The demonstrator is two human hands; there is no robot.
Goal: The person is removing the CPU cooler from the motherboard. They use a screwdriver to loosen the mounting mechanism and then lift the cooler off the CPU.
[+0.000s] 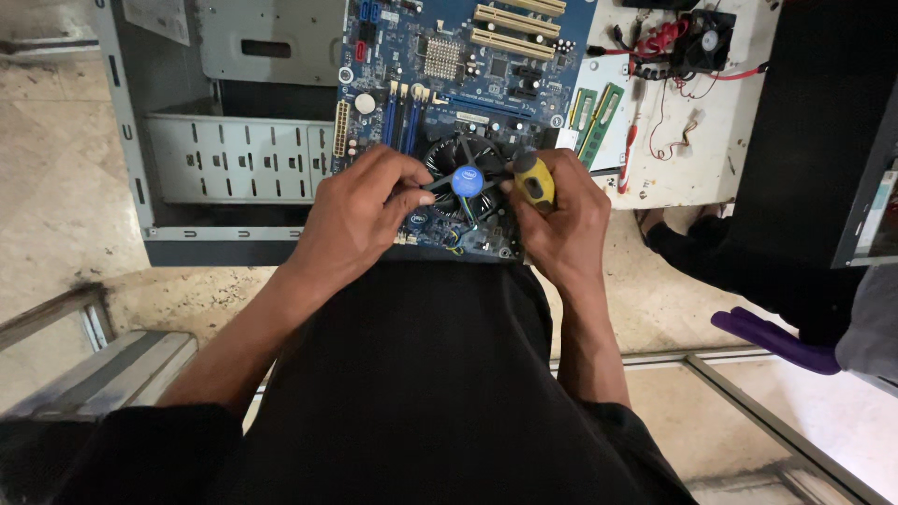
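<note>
Case [168, 168] holds blue mobo [486, 56] w/ cooler fan [465, 178]; left hand [360, 210] fingers pinch fan, right hand [561, 220] grips yellow screwdriver [535, 180].

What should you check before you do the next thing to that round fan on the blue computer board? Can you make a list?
1. Screwdriver held firmly: ok. The right hand wraps the yellow-handled screwdriver.
2. Fan steadied: ok. The left hand has its fingers on the edge of the cooler fan.
3. Screwdriver tip seated on a fastener: cannot tell; the hand hides the tip.
4. Fan wires free of the blades: cannot tell; thin wires sit below the fan, partly hidden.
5. Board resting in the case: ok. The blue motherboard lies flat inside the grey computer case.
6. Loose memory sticks out of the way: ok, they lie on the white table.
</note>
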